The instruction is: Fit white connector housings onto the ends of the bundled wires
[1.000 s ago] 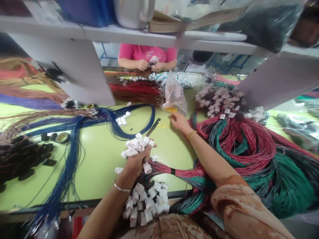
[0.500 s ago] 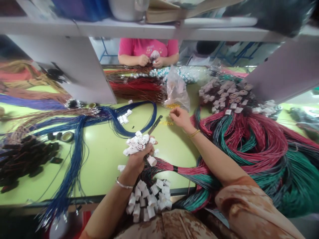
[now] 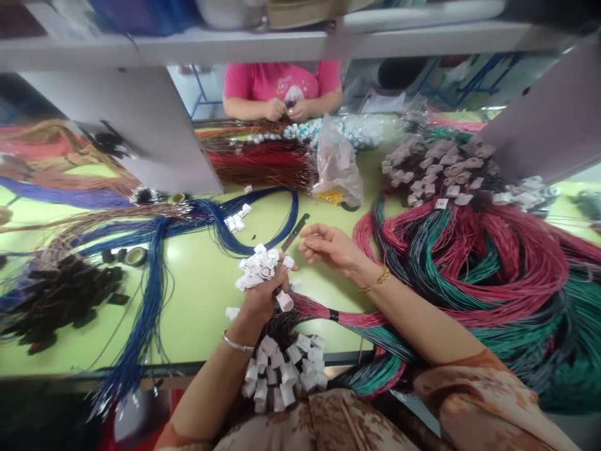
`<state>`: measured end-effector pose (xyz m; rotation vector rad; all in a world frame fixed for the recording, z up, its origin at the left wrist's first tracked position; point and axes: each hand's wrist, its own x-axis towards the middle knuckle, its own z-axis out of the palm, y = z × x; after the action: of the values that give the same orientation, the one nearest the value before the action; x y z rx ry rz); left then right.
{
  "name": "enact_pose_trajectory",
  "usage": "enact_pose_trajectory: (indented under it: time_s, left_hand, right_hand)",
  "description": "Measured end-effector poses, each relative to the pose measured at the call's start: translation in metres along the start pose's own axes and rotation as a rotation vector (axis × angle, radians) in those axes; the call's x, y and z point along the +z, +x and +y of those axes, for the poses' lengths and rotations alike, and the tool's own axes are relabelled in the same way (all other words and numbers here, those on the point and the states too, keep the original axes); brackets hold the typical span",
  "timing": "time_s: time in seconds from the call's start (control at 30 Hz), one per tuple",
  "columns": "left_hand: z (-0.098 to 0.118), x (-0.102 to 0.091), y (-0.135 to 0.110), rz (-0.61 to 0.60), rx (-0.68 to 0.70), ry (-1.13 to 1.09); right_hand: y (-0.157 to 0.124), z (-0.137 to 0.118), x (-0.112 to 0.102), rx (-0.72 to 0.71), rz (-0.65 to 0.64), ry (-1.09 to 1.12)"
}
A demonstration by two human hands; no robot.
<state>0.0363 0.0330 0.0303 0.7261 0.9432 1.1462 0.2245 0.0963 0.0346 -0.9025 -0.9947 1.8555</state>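
My left hand (image 3: 270, 291) is closed around a bunch of white plastic connectors (image 3: 263, 266) whose faces point up. Pink, black and green wires (image 3: 312, 307) run from that bunch to the right through a black tape wrap. More white connectors (image 3: 284, 369) hang at the table's front edge, against my clothing. To the right of the bunch, my right hand (image 3: 328, 247) is raised with thumb and fingers pinched together. Whatever lies between those fingertips is too small to make out. Small yellow pieces (image 3: 331, 197) lie at the mouth of a clear plastic bag (image 3: 335, 160).
A dark blade-like tool (image 3: 297, 230) rests beside a loop of blue wires (image 3: 225, 219). Coiled pink and green wires (image 3: 469, 269) fill the right side. Black connectors (image 3: 61, 300) are heaped at left. Across the table sits a person in pink (image 3: 282, 91); a shelf (image 3: 282, 50) spans overhead.
My right hand has come back from the yellow pieces near the bag, towards the connectors in my left hand. My left hand keeps its hold. The view has shifted slightly.
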Motion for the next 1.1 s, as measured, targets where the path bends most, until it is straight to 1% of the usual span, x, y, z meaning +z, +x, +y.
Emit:
enact_pose_trajectory:
  time_s: [0.13, 0.23, 0.3, 0.43, 0.5, 0.53, 0.6, 0.73, 0.8, 0.97, 1.1]
  left_hand:
    - [0.002, 0.001, 0.000, 0.002, -0.014, -0.014]
    - [0.002, 0.001, 0.000, 0.006, -0.001, -0.003]
    - [0.001, 0.000, 0.000, 0.011, 0.009, 0.009]
    - [0.001, -0.001, 0.000, 0.008, 0.004, 0.034]
    - [0.001, -0.001, 0.000, 0.029, -0.010, 0.031]
    - [0.001, 0.000, 0.001, 0.040, -0.015, 0.027]
    - [0.001, -0.001, 0.001, 0.047, -0.017, 0.022]
    - [-0.001, -0.002, 0.000, 0.014, -0.023, 0.015]
    - [-0.003, -0.003, 0.001, 0.018, -0.026, 0.017]
    - [-0.006, -0.004, 0.001, 0.093, 0.009, 0.060]
    - [-0.010, -0.002, 0.001, 0.170, 0.023, 0.077]
  right_hand:
    - [-0.006, 0.000, 0.004, -0.062, -0.017, -0.083]
    - [-0.015, -0.003, 0.012, -0.158, -0.013, -0.238]
    - [-0.021, -0.005, 0.019, -0.276, 0.000, -0.422]
    - [-0.028, -0.005, 0.029, -0.647, 0.021, -0.850]
    - [-0.030, -0.003, 0.031, -0.785, 0.001, -0.948]
    - [-0.030, -0.002, 0.032, -0.818, -0.008, -0.971]
    - [-0.032, -0.001, 0.034, -0.823, -0.002, -1.002]
    - [-0.035, 0.000, 0.037, -0.750, 0.059, -1.060]
    - [-0.036, 0.000, 0.037, -0.743, 0.068, -1.084]
    - [-0.035, 0.000, 0.036, -0.743, 0.058, -1.210]
    - [-0.038, 0.009, 0.041, -0.651, 0.039, -1.315]
